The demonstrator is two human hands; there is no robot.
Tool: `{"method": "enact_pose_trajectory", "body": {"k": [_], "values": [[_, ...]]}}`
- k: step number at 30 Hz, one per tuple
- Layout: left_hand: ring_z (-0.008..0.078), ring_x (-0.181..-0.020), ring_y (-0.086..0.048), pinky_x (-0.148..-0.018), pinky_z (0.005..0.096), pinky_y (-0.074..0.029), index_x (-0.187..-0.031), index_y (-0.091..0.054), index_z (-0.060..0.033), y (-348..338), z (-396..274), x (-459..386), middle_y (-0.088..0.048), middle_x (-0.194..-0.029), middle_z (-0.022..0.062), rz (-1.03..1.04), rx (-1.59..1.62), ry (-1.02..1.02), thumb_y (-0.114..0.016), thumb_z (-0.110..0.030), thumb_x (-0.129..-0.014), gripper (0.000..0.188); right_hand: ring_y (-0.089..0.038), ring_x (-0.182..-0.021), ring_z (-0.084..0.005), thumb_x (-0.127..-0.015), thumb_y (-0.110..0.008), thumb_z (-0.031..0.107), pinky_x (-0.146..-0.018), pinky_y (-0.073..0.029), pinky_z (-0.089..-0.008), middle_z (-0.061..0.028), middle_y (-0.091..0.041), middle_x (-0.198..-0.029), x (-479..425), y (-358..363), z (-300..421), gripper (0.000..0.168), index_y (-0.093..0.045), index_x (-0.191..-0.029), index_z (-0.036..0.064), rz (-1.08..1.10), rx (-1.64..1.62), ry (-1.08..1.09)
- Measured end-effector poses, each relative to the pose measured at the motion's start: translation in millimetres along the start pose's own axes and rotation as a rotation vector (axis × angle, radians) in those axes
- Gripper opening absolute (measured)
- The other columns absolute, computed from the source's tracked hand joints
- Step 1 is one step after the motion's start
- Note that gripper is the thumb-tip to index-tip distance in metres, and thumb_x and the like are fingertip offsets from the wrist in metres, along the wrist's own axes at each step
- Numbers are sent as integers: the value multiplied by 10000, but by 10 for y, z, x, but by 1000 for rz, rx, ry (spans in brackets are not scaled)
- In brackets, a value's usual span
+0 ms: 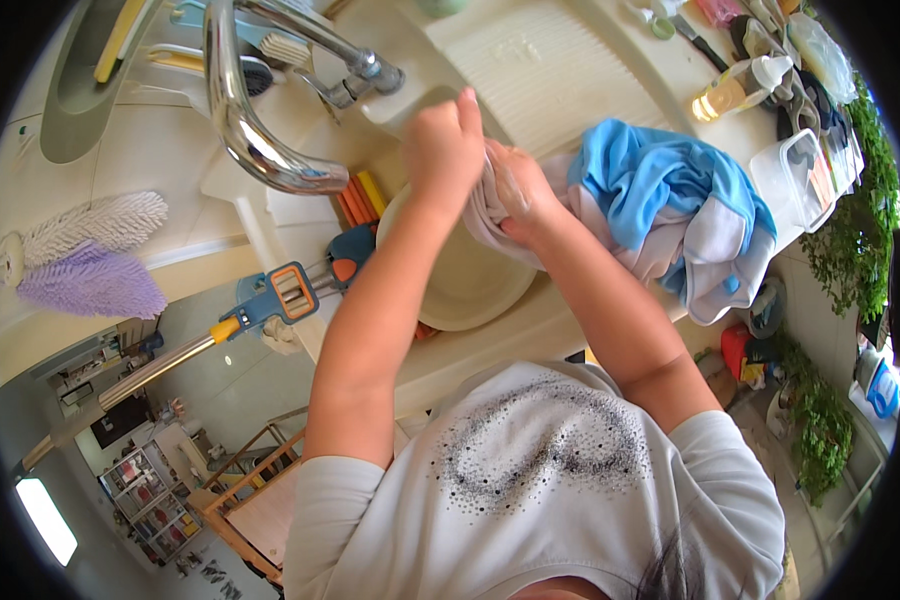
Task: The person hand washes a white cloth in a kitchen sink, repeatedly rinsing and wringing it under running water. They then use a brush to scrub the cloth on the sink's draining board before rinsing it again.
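Observation:
A wet blue and pale pinkish-white garment (pixel 634 176) lies bunched over the right edge of the sink, its pale part reaching left over a cream basin (pixel 480 289). My left hand (pixel 442 146), blurred, makes a fist at the end of this pale part, thumb pointing away from me. Just right of it, my right hand (pixel 521 187) is closed around the pale cloth, with what looks like suds on its back. The two hands nearly touch above the far rim of the basin. Cloth inside the left fist is mostly hidden.
A chrome faucet (pixel 270 161) arches close to my left hand. A sponge mop (pixel 292 292) leans into the sink on the left. Beyond lies a ribbed washboard surface (pixel 547 67). A bottle of yellowish liquid (pixel 735 90) and a clear plastic container (pixel 795 180) stand at right.

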State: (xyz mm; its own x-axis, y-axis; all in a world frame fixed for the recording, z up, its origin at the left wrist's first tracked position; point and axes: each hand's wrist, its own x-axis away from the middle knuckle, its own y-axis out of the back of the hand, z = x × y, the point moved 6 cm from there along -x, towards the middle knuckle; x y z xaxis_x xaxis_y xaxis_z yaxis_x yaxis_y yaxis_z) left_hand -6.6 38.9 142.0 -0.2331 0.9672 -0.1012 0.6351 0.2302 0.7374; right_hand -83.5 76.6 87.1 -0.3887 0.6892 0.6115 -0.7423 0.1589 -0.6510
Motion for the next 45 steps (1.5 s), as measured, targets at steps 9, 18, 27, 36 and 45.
{"method": "enact_pose_trajectory", "body": {"k": [9,18,27,36,45], "values": [[315,-420,-468,-444,391,-373,-532,-472,3,-3,-53,14,-478,-484,176,-26,12,-100,-482,-239,-883,427,-528,-589,-140,-892,-482,239,-508,-411,-311,-50,-577,-699,-201,79,-59,241,-568,-796,36,146,-115,4],[357,-482,-520,-468,415,-399,-576,-532,11,-38,-99,146,-515,-529,194,-63,-56,-219,-443,-258,-895,427,-550,-633,-143,-904,-438,240,-526,-420,-294,-43,-588,-749,-172,151,-20,245,-581,-833,53,30,-60,-22],[154,-482,-402,-493,308,-347,-607,-521,0,56,373,96,-466,-517,98,8,160,-80,-477,-325,-911,448,-585,-767,-159,-917,-438,203,-633,-476,-276,-79,-589,-880,-115,-5,-46,233,-556,-1021,31,207,-114,-38],[35,-561,-264,-496,211,-228,-611,-476,-49,141,705,282,-343,-593,-85,-28,813,114,-520,-300,-910,394,-543,-740,-198,-866,-538,330,-577,-444,-348,-81,-569,-857,-88,208,130,325,-566,-954,18,-147,-62,83],[217,-414,-442,-429,347,-345,-567,-509,9,-103,-39,405,-455,-462,134,-48,224,-181,-532,-223,-865,379,-471,-534,-112,-894,-493,283,-477,-372,-269,-3,-508,-641,-228,241,-55,267,-553,-839,28,-24,87,174]]}}
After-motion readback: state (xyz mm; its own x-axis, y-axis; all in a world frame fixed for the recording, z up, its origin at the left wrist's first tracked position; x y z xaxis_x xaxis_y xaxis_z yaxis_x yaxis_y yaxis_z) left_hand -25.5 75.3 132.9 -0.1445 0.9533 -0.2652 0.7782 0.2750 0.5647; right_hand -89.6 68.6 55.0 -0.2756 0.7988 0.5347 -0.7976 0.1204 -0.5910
